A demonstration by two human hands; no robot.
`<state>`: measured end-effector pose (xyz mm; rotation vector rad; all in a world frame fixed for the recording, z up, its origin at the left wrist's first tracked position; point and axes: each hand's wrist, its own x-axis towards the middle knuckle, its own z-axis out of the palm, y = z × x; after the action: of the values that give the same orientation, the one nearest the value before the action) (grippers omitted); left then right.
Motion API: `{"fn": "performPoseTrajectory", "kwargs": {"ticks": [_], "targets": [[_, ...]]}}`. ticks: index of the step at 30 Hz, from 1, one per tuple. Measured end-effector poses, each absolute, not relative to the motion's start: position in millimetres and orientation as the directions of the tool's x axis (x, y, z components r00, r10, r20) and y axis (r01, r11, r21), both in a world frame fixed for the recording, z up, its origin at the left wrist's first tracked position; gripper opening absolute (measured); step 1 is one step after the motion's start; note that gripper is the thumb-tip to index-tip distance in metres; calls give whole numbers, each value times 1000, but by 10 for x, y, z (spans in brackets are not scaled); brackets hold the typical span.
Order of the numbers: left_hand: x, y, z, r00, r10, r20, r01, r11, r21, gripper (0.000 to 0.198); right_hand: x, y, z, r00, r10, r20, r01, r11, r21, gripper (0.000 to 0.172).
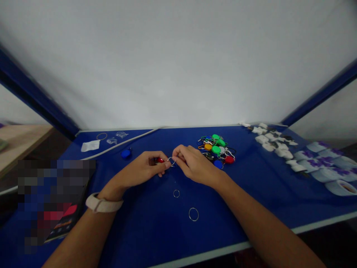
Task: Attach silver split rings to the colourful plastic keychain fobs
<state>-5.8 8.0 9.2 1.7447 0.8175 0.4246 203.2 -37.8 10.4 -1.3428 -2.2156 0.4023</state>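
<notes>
White backdrop fills upper frame, softly lit, dimmer toward corners. Blue frame bars slant along upper left and upper right. Wooden table sits at far left, beyond blue-topped table with pale edge. Dark floor shows lower right.

The blue-topped table carries a heap of colourful key tags at centre far, with two metal split rings lying apart on the near side and a blue round tag to the left. Along the far left lie a white paper packet, a loose ring, clear plastic pieces and a white cable. Small white pieces and purple-printed white rolls crowd the right, and a pixelated dark device sits near left.
</notes>
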Motion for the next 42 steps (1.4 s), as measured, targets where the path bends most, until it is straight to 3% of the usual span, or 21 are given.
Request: {"fn": "performPoseTrajectory", "kwargs": {"ticks": [6, 11, 22, 27, 35, 42], "targets": [[-44, 51, 94, 694, 717, -60, 269, -182, 946, 22, 1996, -368, 30, -390, 836, 385, 705, 540, -459, 8], [-44, 69, 98, 631, 775, -7, 249, -195, 949, 24, 2008, -331, -4, -289, 857, 427, 617, 508, -601, 12], [-23, 101, 84, 584, 811, 19, 229, -187, 955, 25, 2019, -299, -28, -345, 856, 385, 410, 507, -758, 12], [-28, 109, 70, 577, 817, 22, 211, -176, 961, 26, 2001, -304, -56, -364, 816, 448, 408, 573, -711, 11], [-15, 100, 49, 576, 818, -8, 202, -133, 970, 30, 1977, -336, -84, -431, 765, 478, 575, 641, -508, 11], [-1, 91, 58, 589, 808, 7, 256, -195, 947, 35, 1970, -340, -71, -453, 729, 513, 599, 675, -430, 13]]}}
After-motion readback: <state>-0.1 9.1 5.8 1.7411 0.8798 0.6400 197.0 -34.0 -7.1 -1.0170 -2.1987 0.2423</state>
